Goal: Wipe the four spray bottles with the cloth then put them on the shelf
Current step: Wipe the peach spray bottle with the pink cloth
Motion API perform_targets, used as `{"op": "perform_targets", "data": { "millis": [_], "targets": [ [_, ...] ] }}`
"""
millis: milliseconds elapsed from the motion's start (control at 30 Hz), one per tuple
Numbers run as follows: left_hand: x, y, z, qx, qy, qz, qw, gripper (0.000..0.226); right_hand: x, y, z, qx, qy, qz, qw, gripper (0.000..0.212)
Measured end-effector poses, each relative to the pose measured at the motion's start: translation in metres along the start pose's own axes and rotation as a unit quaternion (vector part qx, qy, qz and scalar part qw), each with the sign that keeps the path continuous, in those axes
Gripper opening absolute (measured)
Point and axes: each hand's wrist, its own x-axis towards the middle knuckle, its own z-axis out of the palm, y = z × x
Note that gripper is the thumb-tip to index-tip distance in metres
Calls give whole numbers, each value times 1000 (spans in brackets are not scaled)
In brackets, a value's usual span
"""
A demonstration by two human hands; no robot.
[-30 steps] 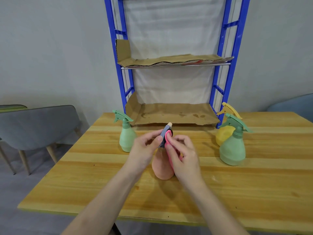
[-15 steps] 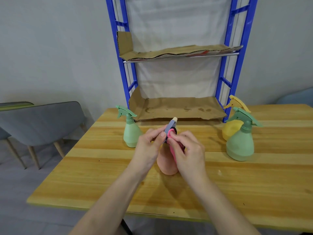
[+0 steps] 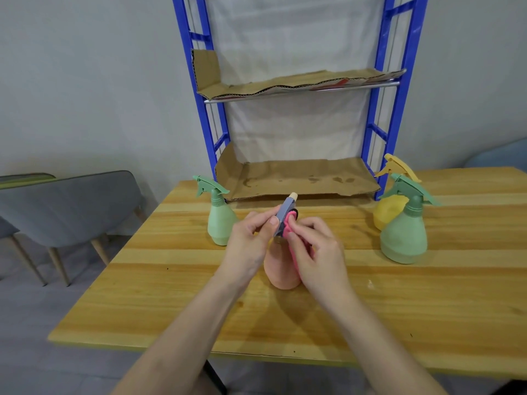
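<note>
Small green spray bottle [image 3: 219,223]: upright near the far edge of the surface [image 3: 171,295], just beside the left post of the blue shelf [image 3: 299,178].

Left grip [image 3: 251,243]: thumb and fingers pinch the grey-blue spray head of the peach spray bottle [image 3: 281,270].

Peach spray bottle: stands mid-surface with its long axis vertical. The nozzle points toward the far edge and the shelf.

Right grip [image 3: 316,249]: pinches the pink cloth [image 3: 287,227], pressing it against the head.

Yellow spray bottle [image 3: 389,208] and large green spray bottle [image 3: 405,238]: upright toward the right, touching or nearly so.

Handling, as judged: the peach bottle is probably stiff, smooth, light plastic, and its fill cannot be told. The narrow neck under the head offers the surest hold, since the rounded body may slip.
</note>
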Motion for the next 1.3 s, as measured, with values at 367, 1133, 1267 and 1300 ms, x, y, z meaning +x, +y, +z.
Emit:
{"op": "perform_targets", "data": {
  "millis": [367,1133,1267,1300],
  "targets": [
    [4,-5,-2,18,-1,19,1000,32,13,2,10,28,38,125,991,13],
    [8,-13,-1,-5,-11,18,1000,30,-4,5,10,-25,58,-85,994,22],
    [7,-10,0,-6,-11,7,1000,31,-15,22,6,-74,52,-89,992,20],
    [6,-10,0,-3,-7,5,1000,31,-18,26,4,-81,45,-84,992,19]
  ]
}}
